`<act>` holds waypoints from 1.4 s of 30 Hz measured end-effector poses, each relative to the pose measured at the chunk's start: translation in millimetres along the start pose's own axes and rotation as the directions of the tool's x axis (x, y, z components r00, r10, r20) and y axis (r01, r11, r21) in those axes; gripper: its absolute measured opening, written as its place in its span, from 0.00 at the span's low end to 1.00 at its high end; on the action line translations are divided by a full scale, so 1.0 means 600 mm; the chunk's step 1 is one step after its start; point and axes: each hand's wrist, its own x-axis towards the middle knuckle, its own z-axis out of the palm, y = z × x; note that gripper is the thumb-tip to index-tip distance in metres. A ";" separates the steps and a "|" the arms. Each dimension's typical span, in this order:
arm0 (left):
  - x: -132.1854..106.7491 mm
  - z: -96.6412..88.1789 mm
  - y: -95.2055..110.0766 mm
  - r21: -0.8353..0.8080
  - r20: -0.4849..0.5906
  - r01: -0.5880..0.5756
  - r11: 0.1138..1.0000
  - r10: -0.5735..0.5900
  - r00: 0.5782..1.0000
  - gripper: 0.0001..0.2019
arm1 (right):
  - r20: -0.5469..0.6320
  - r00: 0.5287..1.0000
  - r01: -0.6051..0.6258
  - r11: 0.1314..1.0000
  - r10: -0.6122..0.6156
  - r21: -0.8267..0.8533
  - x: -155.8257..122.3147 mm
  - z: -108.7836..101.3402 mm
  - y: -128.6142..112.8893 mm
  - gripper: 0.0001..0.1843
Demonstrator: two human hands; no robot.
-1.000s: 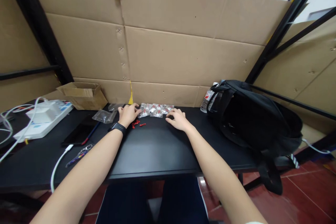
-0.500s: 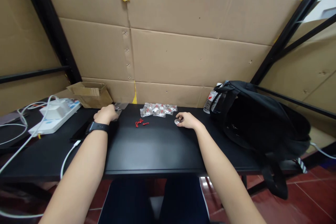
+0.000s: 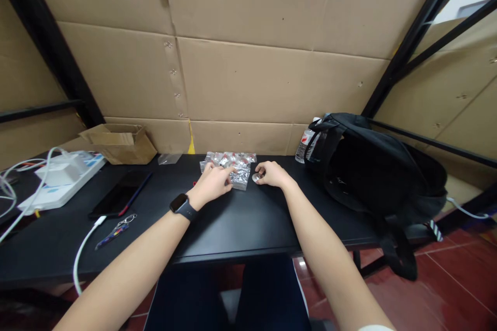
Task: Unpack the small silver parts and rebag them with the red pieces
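Note:
My left hand (image 3: 213, 183), with a black watch on its wrist, pinches a small clear plastic bag (image 3: 241, 178) above the black table. Just to its right, my right hand (image 3: 273, 174) is closed around the edge of a small round, shiny silvery object (image 3: 256, 178). Its exact kind is too small to make out. Behind the left hand lie several clear packets (image 3: 248, 156) with silvery and red contents, partly covered by the hand and bag. A bit of red cord (image 3: 194, 183) peeks out beside the left hand; the rest is hidden.
Flat clear bags (image 3: 170, 158) lie by an open cardboard box (image 3: 124, 147) at the back left. A white power strip (image 3: 58, 186), a phone (image 3: 120, 194) and a keychain (image 3: 114, 232) sit left. A water bottle (image 3: 303, 147) and black backpack (image 3: 388, 176) stand right.
My left hand has come right from the flat bags at the back left, bringing a clear bag beside my right hand. The right hand keeps the round object. The view has shifted slightly.

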 end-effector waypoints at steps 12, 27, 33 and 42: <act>-0.018 -0.029 -0.120 0.179 0.130 0.198 0.964 -0.222 0.966 0.05 | -0.112 0.993 0.054 0.993 -0.043 0.101 -0.004 -0.012 -0.008 0.22; 0.005 -0.015 -0.038 -0.433 -0.268 0.033 0.901 -0.164 0.950 0.11 | -0.380 0.924 0.297 0.726 -0.053 0.621 -0.007 0.021 -0.091 0.22; 0.013 -0.005 -0.025 -0.516 -0.308 -0.015 0.856 -0.169 0.936 0.11 | -0.299 0.941 0.334 0.567 -0.158 0.753 -0.021 0.033 -0.128 0.24; 0.007 0.007 -0.018 -0.264 -0.383 0.046 0.963 -0.149 0.912 0.06 | -0.254 0.954 0.300 0.510 -0.159 0.807 -0.022 0.047 -0.127 0.22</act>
